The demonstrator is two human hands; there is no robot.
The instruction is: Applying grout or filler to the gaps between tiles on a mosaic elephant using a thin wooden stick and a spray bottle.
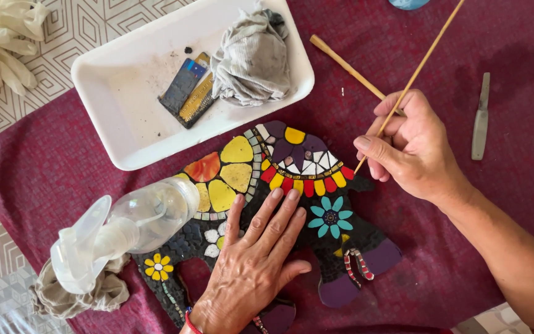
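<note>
A colourful elephant-shaped mosaic (316,179) with yellow, red, purple and black tiles and teal flowers lies flat on a maroon cloth (44,167). My left hand (254,260) rests palm down on its middle, fingers spread and flat. My right hand (406,148) pinches a thin wooden stick (424,59), whose lower tip touches the mosaic's right edge near the red and yellow band. A second, thicker wooden stick (344,65) lies on the cloth behind that hand.
A clear spray bottle (125,232) lies on the mosaic's left part, over a crumpled rag (78,297). A white tray (112,86) at the back holds a grey rag (251,59) and small cards. A metal tool (481,117) lies far right; pale gloves (1,37) sit top left.
</note>
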